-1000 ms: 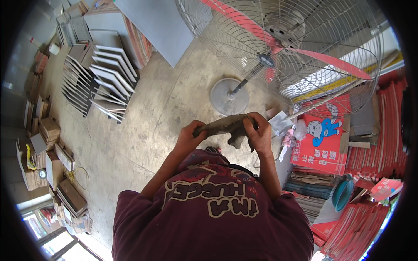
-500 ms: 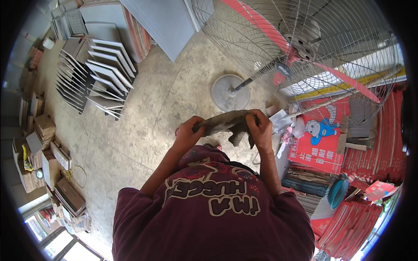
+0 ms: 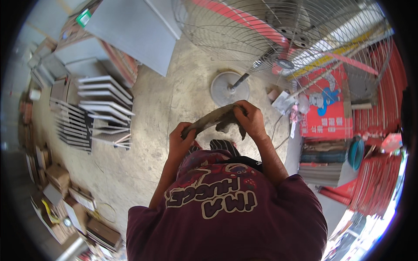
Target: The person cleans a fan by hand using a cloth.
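Note:
A worn grey-brown rag (image 3: 210, 121) is stretched in a shallow arc between my two hands, in front of my chest. Its left end is gripped by my left hand (image 3: 178, 140), fingers closed round it. Higher up, my right hand (image 3: 252, 120) pinches the other end. Below that grip a ragged, darker flap hangs down. My striped trouser legs show beneath the rag, partly covered by my shirt.
A large pedestal fan (image 3: 283, 56) with red blades stands ahead, its round base (image 3: 230, 88) on the concrete floor. Slotted racks of panels (image 3: 104, 111) stand to the left, with cardboard boxes (image 3: 58, 176) behind them. Red flat cartons (image 3: 378, 185) are stacked on the right.
My view has turned and shifted, so the surroundings sit differently. Both hands still hold the rag, which now slants more, its right end higher than its left.

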`<state>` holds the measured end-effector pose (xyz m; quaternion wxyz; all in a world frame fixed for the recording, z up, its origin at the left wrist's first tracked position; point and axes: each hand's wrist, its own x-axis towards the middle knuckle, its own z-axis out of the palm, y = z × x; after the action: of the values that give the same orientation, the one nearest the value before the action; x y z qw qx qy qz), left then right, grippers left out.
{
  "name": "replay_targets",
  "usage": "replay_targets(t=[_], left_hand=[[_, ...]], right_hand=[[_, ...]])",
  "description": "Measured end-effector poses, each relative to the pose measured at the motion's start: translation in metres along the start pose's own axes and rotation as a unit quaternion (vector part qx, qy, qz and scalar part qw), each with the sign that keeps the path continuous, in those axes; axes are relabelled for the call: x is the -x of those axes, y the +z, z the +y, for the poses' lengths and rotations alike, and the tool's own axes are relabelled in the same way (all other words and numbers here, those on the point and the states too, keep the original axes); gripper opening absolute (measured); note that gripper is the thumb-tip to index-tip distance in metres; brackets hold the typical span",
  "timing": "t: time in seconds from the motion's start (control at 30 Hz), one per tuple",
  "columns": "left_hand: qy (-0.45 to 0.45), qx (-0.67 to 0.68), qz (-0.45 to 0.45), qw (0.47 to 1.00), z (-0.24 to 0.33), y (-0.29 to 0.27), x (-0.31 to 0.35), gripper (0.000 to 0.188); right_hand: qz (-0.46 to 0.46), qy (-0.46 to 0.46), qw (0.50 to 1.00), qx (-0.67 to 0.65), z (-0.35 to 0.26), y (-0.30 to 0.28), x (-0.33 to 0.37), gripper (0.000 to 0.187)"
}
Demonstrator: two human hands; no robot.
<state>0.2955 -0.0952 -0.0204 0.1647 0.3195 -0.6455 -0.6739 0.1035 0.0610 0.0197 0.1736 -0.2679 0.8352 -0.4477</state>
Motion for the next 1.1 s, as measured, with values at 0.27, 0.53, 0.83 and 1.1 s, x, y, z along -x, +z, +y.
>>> replay_targets(t=[0.27, 0.53, 0.83, 1.1], left_hand=[[0.046, -0.016, -0.014, 0.999, 0.008, 0.008, -0.041, 0.013], [0.132, -0.048, -0.122, 0.982, 0.024, 0.057, -0.076, 0.012], [0.136, -0.066, -0.210, 0.966, 0.031, 0.090, -0.104, 0.011], [0.085, -0.084, -0.346, 0.930, 0.064, 0.109, -0.104, 0.011]], right_hand=[[0.021, -0.022, 0.999, 0.039, -0.002, -0.019, -0.001, 0.020], [0.038, -0.010, 0.995, 0.095, 0.015, -0.061, 0.000, 0.024], [-0.087, 0.073, 0.983, 0.143, 0.043, -0.084, 0.009, 0.037], [0.007, 0.000, 0.996, 0.084, -0.009, -0.127, 0.009, 0.052]])
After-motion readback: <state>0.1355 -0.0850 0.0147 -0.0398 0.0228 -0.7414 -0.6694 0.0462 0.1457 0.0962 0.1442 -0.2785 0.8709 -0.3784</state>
